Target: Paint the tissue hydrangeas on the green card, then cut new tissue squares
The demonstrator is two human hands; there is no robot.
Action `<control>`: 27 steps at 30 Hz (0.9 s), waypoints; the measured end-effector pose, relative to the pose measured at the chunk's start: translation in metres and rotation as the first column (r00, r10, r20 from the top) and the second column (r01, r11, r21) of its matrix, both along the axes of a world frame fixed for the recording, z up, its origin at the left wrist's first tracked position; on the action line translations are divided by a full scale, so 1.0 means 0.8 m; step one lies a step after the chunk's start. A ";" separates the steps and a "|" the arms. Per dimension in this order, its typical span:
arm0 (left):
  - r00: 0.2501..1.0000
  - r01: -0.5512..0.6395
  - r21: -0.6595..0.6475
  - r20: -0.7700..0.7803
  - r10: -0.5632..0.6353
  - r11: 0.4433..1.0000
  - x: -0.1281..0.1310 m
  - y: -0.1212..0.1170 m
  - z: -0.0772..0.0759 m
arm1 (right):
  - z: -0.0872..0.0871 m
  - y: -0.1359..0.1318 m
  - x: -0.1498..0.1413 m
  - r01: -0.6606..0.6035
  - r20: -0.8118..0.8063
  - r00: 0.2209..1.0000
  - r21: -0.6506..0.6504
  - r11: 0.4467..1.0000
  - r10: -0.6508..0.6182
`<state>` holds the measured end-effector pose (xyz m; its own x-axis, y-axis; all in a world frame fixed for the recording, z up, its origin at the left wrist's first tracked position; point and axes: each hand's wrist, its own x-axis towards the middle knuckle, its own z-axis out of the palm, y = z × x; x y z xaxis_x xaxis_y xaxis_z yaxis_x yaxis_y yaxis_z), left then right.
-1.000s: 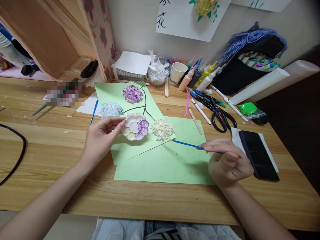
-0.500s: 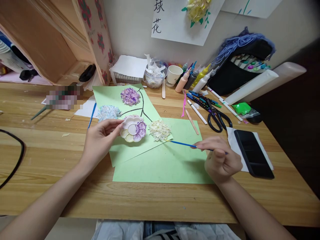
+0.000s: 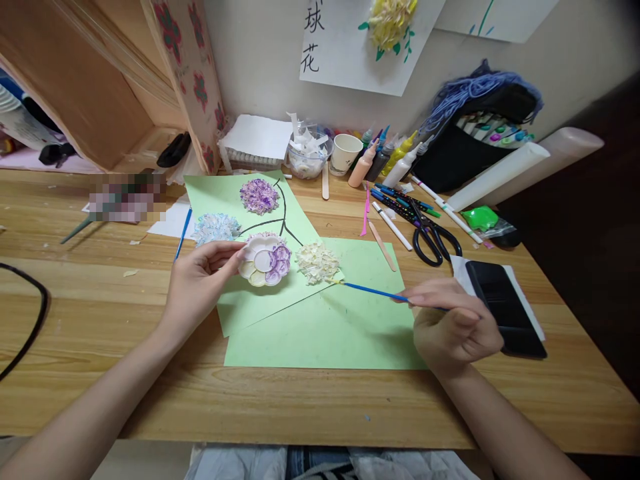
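My left hand (image 3: pixel 203 283) pinches a small white flower-shaped paint palette (image 3: pixel 263 260), whose wells show purple and pale yellow paint. In my right hand (image 3: pixel 455 323) is a thin blue paintbrush (image 3: pixel 373 291), its yellowish tip at the lower edge of a cream paper-shred flower (image 3: pixel 319 262). I cannot tell whether the tip touches it. A purple flower (image 3: pixel 259 196) and a light blue flower (image 3: pixel 217 229) sit on the same green paper (image 3: pixel 310 223), joined by drawn black stems. Another purplish flower is mostly hidden behind the palette. A second green sheet (image 3: pixel 320 340) lies beneath.
Black scissors (image 3: pixel 431 233), pens and a wooden stick (image 3: pixel 383 247) lie to the right, near a black phone-like object (image 3: pixel 507 310). Paint bottles (image 3: pixel 363 165), a paper cup (image 3: pixel 345 153) and a bowl of paper strips (image 3: pixel 309 152) stand along the wall. Another blue brush (image 3: pixel 183 233) rests at left.
My right hand has shifted slightly right with the paintbrush, whose tip has moved a little right. My left hand and the palette stay nearly still. The view has tilted slightly.
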<state>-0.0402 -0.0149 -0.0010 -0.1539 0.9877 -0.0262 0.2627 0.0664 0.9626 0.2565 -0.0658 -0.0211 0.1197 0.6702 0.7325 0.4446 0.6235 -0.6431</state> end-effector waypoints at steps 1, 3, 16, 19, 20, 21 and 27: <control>1.000 0.003 -0.002 0.005 -0.003 1.000 0.000 0.000 0.000 | 0.001 0.000 -0.002 0.005 -0.062 0.998 0.026 1.000 -0.003; 1.000 0.013 -0.010 0.018 -0.013 1.000 0.001 0.000 0.000 | 0.002 0.002 -0.008 -0.046 -0.155 0.987 0.032 0.998 0.051; 0.982 0.103 -0.102 0.170 -0.085 0.989 0.005 -0.001 -0.009 | -0.012 -0.005 -0.041 -0.412 0.028 0.896 -0.321 0.853 0.443; 0.976 0.117 -0.115 0.195 -0.093 0.986 0.006 -0.002 -0.010 | -0.010 -0.006 -0.043 -0.392 0.100 0.897 -0.268 0.880 0.430; 0.973 0.121 -0.119 0.208 -0.095 0.985 0.006 -0.002 -0.010 | -0.010 -0.006 -0.043 -0.386 0.135 0.895 -0.244 0.890 0.425; 0.971 0.125 -0.123 0.221 -0.095 0.985 0.006 -0.002 -0.011 | -0.009 -0.007 -0.044 -0.381 0.170 0.892 -0.218 0.898 0.420; 0.968 0.106 -0.145 0.240 -0.069 0.984 0.007 -0.003 -0.010 | -0.004 -0.011 -0.045 -0.378 0.328 0.860 -0.102 0.920 0.390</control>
